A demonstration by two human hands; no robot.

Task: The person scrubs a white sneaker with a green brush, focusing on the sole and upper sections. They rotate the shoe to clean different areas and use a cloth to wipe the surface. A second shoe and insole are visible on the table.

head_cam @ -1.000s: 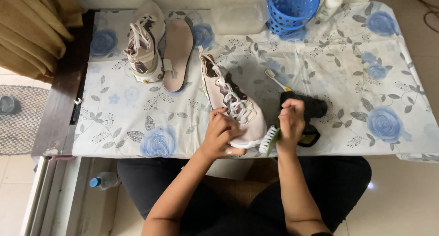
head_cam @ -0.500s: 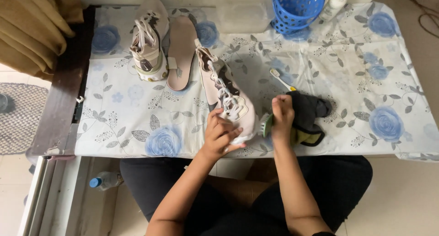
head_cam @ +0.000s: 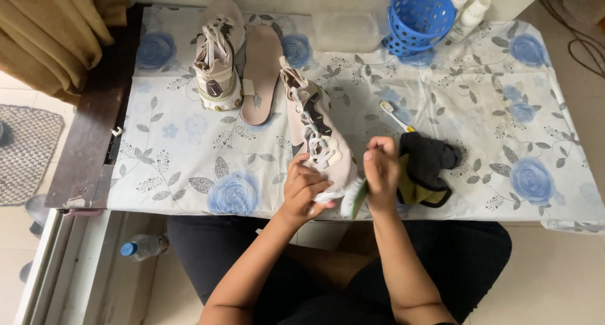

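A pale beige sneaker (head_cam: 315, 133) lies on its side on the flowered tablecloth (head_cam: 189, 155), toe towards me. My left hand (head_cam: 304, 188) grips its toe end from the left. My right hand (head_cam: 380, 171) is closed on a green and white scrubbing brush (head_cam: 354, 199) pressed against the shoe's toe and sole edge. A dark cloth with yellow-green trim (head_cam: 423, 169) lies just right of my right hand. A toothbrush (head_cam: 396, 116) lies beyond it.
The second sneaker (head_cam: 216, 67) and a loose insole (head_cam: 261, 73) lie at the back left. A blue perforated basket (head_cam: 417, 15), two white bottles (head_cam: 469, 10) and a clear lidded box (head_cam: 345, 30) stand at the back. A plastic bottle (head_cam: 144, 246) lies on the floor at left.
My right hand has moved left from the dark cloth to the shoe's toe, with the brush now against the shoe. My left hand stays on the toe end.
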